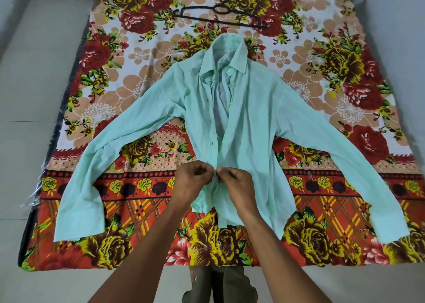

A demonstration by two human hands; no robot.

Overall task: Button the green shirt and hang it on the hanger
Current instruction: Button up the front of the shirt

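The pale green long-sleeved shirt (pixel 253 109) lies face up on a flowered sheet, collar away from me and both sleeves spread out to the sides. Its front is open from the collar down to about the middle. My left hand (pixel 192 183) and my right hand (pixel 234 184) meet at the lower front, each pinching one edge of the placket, fingertips nearly touching. The button between them is hidden by my fingers. A dark hanger (pixel 220 14) lies flat beyond the collar, apart from the shirt.
The flowered sheet (pixel 333 73) covers a low mattress on a pale tiled floor (pixel 34 96). The mattress's dark side (pixel 30 229) shows at the left. My legs are visible at the near edge.
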